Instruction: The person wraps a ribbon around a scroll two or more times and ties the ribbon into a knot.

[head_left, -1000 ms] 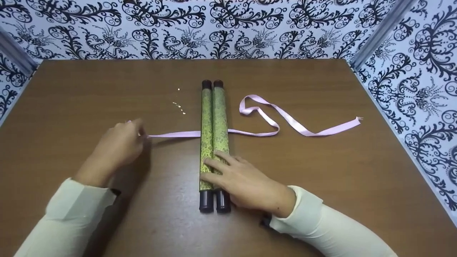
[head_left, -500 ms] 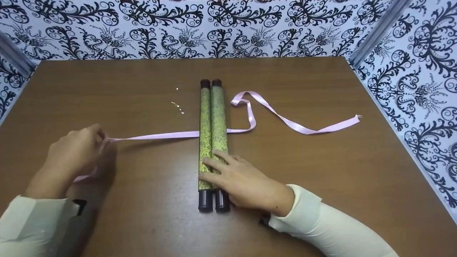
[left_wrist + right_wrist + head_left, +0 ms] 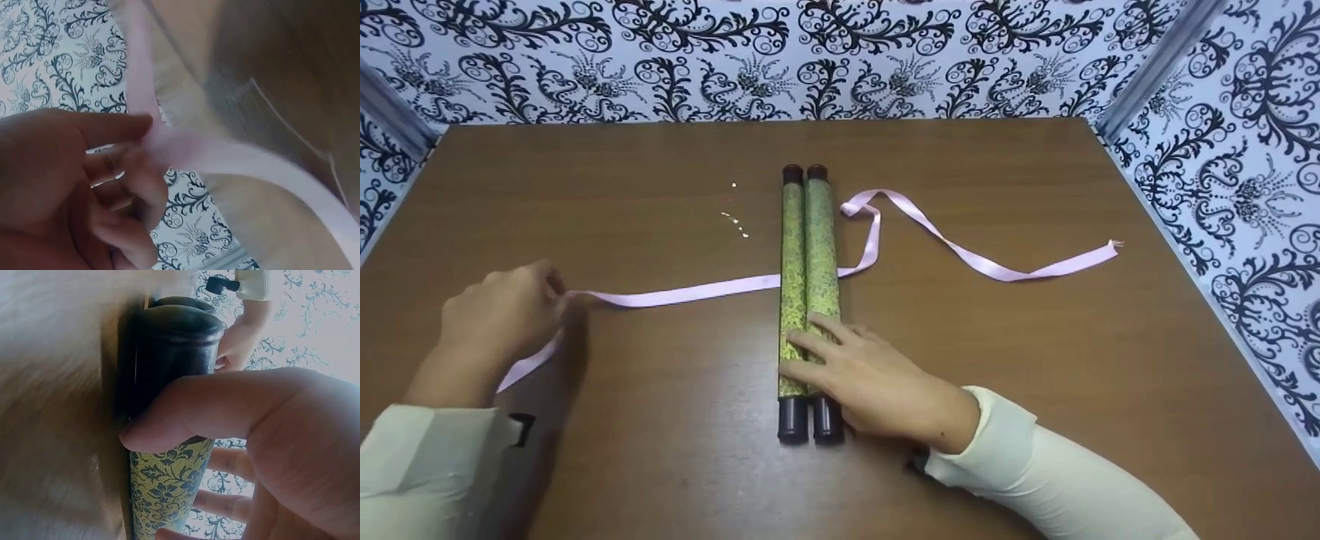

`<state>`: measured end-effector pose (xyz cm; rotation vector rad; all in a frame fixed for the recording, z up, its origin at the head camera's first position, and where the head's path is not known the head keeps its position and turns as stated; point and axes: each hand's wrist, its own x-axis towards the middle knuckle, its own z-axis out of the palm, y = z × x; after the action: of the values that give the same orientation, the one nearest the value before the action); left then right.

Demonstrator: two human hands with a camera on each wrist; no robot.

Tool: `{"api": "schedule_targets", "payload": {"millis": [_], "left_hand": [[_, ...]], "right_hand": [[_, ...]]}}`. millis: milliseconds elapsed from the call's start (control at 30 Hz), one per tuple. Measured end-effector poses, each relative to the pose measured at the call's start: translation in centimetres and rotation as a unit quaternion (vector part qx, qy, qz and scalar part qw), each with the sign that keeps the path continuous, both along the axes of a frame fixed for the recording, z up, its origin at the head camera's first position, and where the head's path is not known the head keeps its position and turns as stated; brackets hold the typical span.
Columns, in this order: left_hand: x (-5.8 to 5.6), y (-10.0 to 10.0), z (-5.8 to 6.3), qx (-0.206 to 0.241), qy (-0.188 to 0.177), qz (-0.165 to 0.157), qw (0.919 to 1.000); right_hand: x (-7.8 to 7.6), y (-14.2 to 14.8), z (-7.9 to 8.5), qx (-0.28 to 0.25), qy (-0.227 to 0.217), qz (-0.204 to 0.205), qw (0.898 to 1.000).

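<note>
Two rolled scrolls lie side by side, pointing away from me, covered in yellow-green floral cloth with black ends. A pink ribbon passes beneath them and comes out on both sides. My left hand, at the left of the table, pinches the ribbon between thumb and fingertips, as the left wrist view shows; a length hangs below the hand. My right hand holds the scrolls near their close ends, fingers spread across the top. In the right wrist view its thumb bends against the side of the nearer scroll.
The brown wooden table runs back to walls with black swirl-patterned paper. Right of the scrolls, the rest of the ribbon lies in loose bends toward a frayed end. A few small pale specks show left of the scrolls.
My left hand has moved left, drawing the ribbon under the scrolls. The ribbon's bend on the right has shrunk and come closer to them. My right hand has stayed put.
</note>
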<state>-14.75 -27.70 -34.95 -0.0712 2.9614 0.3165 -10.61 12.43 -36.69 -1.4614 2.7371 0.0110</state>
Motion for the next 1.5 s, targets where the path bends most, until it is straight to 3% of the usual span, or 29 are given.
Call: {"api": "schedule_targets", "payload": {"millis": [300,500,733,933,1333,1500], "left_hand": [[-1.4,5.5,0.5,0.039,0.059,-0.012,0.9974],[-2.4,10.6,0.5,0.042,0.087,-0.065,0.9932],[-3.7,15.2,-0.7,0.028,0.067,-0.130,0.9888],[-4.2,17.1,-1.5,0.014,0.071,-0.153,0.9856],[-5.0,19.1,-2.3,0.020,0.056,-0.147,0.9874],[-5.0,19.3,-2.5,-0.005,0.060,-0.152,0.9865]], "right_hand": [[0.0,0.1,0.0,-0.009,-0.001,0.003,1.000],[0.1,0.0,0.0,-0.020,0.009,0.006,1.000],[0.0,0.1,0.0,-0.022,0.007,0.006,1.000],[0.1,0.1,0.1,-0.018,0.009,0.005,1.000],[0.1,0.2,0.0,-0.024,0.011,0.008,1.000],[0.0,0.1,-0.2,-0.016,0.024,0.007,1.000]]}}
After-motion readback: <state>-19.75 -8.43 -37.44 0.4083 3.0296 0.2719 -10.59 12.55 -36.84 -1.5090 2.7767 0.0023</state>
